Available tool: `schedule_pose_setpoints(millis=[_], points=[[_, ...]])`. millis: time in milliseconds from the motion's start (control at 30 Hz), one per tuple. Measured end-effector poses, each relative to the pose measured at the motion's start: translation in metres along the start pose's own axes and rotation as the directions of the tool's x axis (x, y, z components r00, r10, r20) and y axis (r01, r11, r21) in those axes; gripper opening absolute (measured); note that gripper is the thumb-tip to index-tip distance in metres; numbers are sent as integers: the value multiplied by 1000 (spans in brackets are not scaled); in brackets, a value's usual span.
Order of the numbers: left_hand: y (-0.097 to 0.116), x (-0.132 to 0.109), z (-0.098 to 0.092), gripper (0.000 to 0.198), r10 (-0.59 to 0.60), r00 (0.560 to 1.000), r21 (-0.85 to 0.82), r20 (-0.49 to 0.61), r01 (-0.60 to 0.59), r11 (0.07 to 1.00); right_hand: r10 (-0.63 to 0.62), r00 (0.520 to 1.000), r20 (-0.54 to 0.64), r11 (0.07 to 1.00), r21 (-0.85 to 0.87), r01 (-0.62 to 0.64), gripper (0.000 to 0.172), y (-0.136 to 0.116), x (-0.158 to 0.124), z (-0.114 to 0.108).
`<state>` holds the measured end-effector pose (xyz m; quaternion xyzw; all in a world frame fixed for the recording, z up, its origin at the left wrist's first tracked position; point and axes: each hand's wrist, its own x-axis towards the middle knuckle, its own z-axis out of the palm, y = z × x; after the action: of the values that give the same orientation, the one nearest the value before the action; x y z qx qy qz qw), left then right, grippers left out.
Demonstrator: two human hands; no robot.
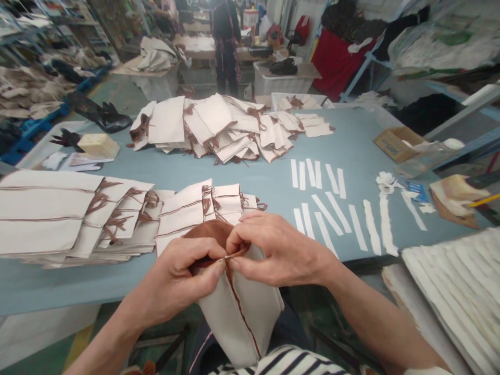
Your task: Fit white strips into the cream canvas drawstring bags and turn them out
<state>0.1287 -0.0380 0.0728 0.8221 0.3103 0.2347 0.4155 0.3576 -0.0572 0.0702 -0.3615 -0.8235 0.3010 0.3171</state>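
Observation:
Both my hands hold a cream fabric pouch [242,312] with a brown lining and brown piping, just in front of the table's near edge. My left hand [183,278] pinches the pouch's brown opening, fingers closed. My right hand [273,250] is closed on the same edge from the right, thumb and forefinger meeting the left hand's. The pouch hangs down toward my lap.
A blue-grey table [351,140] carries stacks of cream pouches with brown cords at left [70,213] and a heap at the back [226,127]. White paper strips [332,208] lie at right, beside a cardboard box [394,143]. A person stands far behind.

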Motion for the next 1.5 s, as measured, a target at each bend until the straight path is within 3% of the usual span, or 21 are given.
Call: schedule_pose_setpoints(millis=[167,300,400,533,667,800,1100,1333,1400,1500], points=[[1,0,-6,17,50,998,202,-25,-43,978,89,996,-11,991,-102,-90,4,1,6,9],[-1,2,-15,14,38,997,283,67,-55,957,122,992,-26,985,-121,-124,10,0,12,17],[-3,3,-17,17,84,990,289,116,-115,950,148,989,-22,987,-63,-149,10,-4,15,19],[-7,-1,-15,22,211,973,248,89,-227,942,268,963,-11,960,85,-266,6,-9,14,22],[-16,-9,-11,21,367,925,313,98,-378,871,380,921,82,886,253,-389,5,-11,10,24],[-25,-14,-8,18,504,860,419,86,-490,764,369,917,150,861,316,-398,5,-9,6,22],[-34,-18,-11,23,639,753,635,156,-572,519,427,880,206,739,481,-471,10,-15,6,24],[-30,-20,-14,20,692,699,687,178,-592,421,428,864,265,655,568,-499,17,-13,5,33],[-29,-21,-14,19,693,695,693,190,-595,407,442,862,248,706,497,-505,13,-17,4,34],[-30,-22,-12,21,673,708,661,213,-612,434,421,902,94,881,193,-431,5,-24,1,35]])
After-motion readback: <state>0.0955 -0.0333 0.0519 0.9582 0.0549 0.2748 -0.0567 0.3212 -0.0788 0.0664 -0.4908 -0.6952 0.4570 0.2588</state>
